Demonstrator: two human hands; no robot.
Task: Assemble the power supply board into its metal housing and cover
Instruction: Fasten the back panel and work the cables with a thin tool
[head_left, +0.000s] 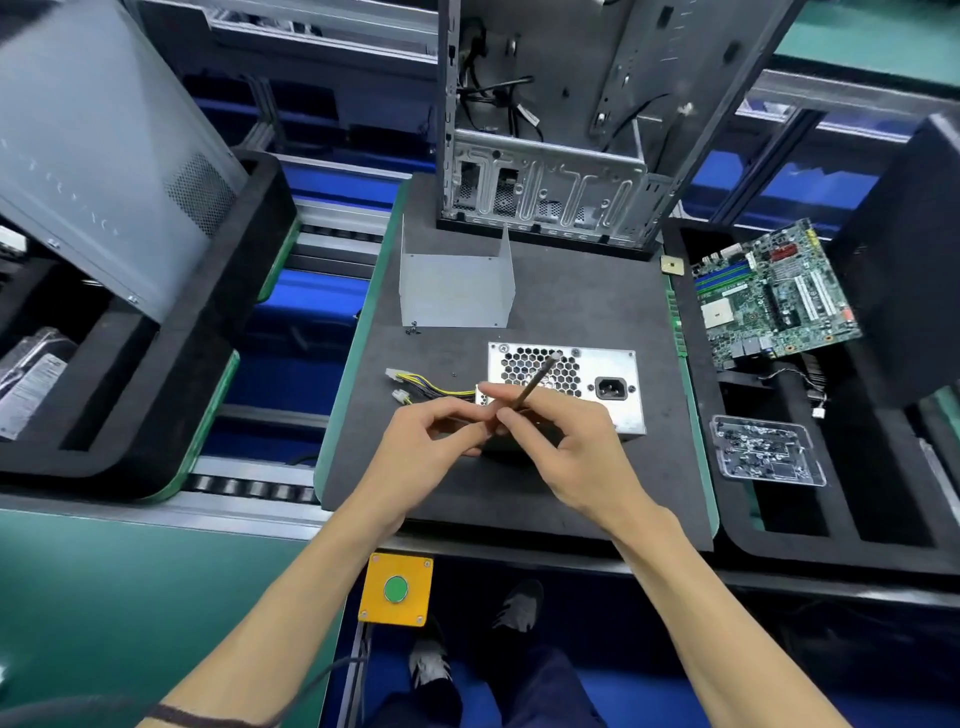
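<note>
Evidently mid-fastening: right hand (576, 457) pinches the screwdriver (535, 382) over the housing (613, 384), left hand (431, 436) fingertips pinched at its shaft; next, seat tip, then fit cover (457, 286).

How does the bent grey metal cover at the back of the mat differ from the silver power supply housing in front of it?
The bent grey metal cover is a plain, open U-shaped sheet with two upright side walls; the silver power supply housing is a box with a honeycomb vent and a black power socket. Yellow and black cables leave the housing; the cover has none. The cover lies untouched; both hands work just in front of the housing. Both rest on the black mat.
</note>
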